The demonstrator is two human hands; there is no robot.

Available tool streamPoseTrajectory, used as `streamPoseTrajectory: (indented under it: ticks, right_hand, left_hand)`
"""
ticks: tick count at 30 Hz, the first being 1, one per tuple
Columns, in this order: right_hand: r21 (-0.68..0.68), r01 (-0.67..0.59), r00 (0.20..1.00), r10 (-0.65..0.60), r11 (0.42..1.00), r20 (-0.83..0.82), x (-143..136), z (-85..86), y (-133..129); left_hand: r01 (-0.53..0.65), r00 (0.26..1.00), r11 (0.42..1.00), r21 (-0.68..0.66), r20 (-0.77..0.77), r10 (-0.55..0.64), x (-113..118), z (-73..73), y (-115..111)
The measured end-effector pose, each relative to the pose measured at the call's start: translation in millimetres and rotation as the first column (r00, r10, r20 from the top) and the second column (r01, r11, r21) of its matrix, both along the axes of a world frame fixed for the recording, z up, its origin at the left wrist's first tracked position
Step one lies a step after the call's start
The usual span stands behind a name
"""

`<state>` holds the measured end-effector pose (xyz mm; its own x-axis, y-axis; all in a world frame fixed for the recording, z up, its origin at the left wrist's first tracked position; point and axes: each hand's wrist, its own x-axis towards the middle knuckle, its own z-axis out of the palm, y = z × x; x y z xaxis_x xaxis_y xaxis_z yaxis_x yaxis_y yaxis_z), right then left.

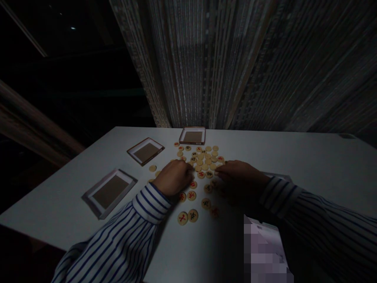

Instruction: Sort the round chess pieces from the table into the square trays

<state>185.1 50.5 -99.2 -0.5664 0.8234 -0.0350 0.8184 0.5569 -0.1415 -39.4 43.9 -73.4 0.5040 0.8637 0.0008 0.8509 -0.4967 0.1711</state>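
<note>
Many round wooden pieces [207,161], some marked red or black and some plain, lie scattered mid-table. My left hand [174,177] rests at the left side of the cluster, its fingers curled; what they hold, if anything, is hidden. On the right side of the pieces is my right hand [240,173], fingertips reaching down to them, its finger shape dim and unclear. A red-marked piece [182,218] and a black-marked piece [193,215] lie side by side nearer me.
The white table [70,173] bears a framed tray [193,127] at the back, a second tray [161,149] to its left and a grey-rimmed one [132,181] nearer. A pixelated object [266,251] is at the lower right. A string curtain [200,67] hangs behind.
</note>
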Motion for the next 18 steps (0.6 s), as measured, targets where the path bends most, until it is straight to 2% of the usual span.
streamPoseTrajectory:
  ticks: [3,5,7,10,13,16,18]
  right_hand:
    - [-0.121,0.119,0.935,-0.152,0.986,-0.321,2,-3.0,1]
    - [-0.262,0.167,0.831,-0.279,0.95,-0.481,2,-1.3,1]
    - [-0.383,0.171,0.729,-0.378,0.908,-0.571,1,2.7,0]
    - [-0.477,0.155,0.619,-0.461,0.865,-0.635,0,9.1,-4]
    - [-0.521,0.149,0.56,-0.506,0.84,-0.656,0,13.3,-9]
    - [-0.545,0.152,0.547,-0.529,0.825,-0.648,3,16.0,-12]
    - [-0.519,0.181,0.587,-0.515,0.836,-0.625,8,17.7,-11]
  left_hand:
    - [-0.017,0.995,0.999,0.029,0.099,0.014,11,3.1,-4]
    - [-0.014,0.986,1.0,0.023,0.166,0.01,21,4.3,-8]
    - [-0.016,0.976,0.999,0.031,0.215,0.009,32,4.0,-11]
    - [-0.02,0.962,0.998,0.059,0.272,0.003,46,1.0,-13]
    - [0.014,0.948,0.996,0.084,0.316,-0.04,54,-2.4,-14]
    - [0.048,0.946,0.994,0.096,0.316,-0.077,59,-3.9,-14]
    - [0.065,0.956,0.993,0.1,0.279,-0.09,61,-4.4,-14]
